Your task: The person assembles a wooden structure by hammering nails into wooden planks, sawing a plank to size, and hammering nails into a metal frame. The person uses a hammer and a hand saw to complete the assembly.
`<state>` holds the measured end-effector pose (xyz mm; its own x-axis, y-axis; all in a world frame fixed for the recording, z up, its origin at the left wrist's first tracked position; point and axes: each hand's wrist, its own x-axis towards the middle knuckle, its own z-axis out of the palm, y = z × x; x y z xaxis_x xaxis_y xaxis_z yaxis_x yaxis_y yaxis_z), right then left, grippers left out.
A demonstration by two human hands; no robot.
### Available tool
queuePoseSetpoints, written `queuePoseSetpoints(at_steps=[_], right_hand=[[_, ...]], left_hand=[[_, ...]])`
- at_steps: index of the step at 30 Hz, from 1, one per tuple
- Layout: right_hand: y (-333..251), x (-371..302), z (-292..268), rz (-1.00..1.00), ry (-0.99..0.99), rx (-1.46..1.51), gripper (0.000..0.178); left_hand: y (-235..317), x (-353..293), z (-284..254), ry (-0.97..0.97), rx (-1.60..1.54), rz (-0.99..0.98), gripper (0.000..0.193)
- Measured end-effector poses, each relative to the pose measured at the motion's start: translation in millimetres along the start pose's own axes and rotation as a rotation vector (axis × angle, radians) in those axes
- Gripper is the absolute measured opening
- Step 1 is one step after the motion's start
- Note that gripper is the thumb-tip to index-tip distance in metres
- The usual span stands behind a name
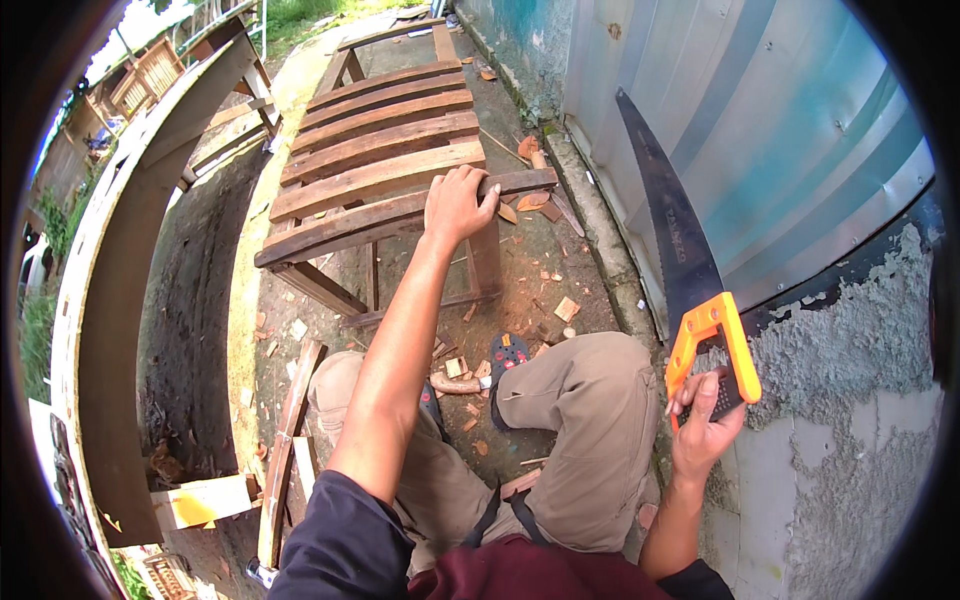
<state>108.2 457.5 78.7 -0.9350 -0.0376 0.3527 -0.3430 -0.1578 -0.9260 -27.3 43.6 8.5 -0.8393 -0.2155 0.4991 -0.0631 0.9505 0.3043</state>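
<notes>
My right hand (703,420) is wrapped round the orange-and-black handle of a handsaw (688,235). The saw's dark blade points up and away, apart from the wood, in front of the metal sheet wall. My left hand (460,205) grips the top of a wooden plank (350,228), with the thumb toward its right side. That plank lies across the near end of a slatted wooden frame (385,158) on legs, and its right end sticks out past the frame.
Wood offcuts (566,309), chips and dry leaves litter the ground round my feet. A corrugated metal wall (740,130) and rough plaster (820,345) stand close on the right. At left runs a long wooden structure (115,310). A loose wooden strip (287,460) leans beside my left leg.
</notes>
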Motion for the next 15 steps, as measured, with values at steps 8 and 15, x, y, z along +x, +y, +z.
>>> queuePoseSetpoints(at_steps=[8,15], right_hand=[[61,-42,103,0.097,-0.063,-0.045,0.017],[47,-43,112,0.119,-0.166,-0.257,0.028]], left_hand=[[-7,0,-6,0.024,-0.021,0.058,0.041],[-4,4,-9,-0.035,-0.102,-0.011,0.042]])
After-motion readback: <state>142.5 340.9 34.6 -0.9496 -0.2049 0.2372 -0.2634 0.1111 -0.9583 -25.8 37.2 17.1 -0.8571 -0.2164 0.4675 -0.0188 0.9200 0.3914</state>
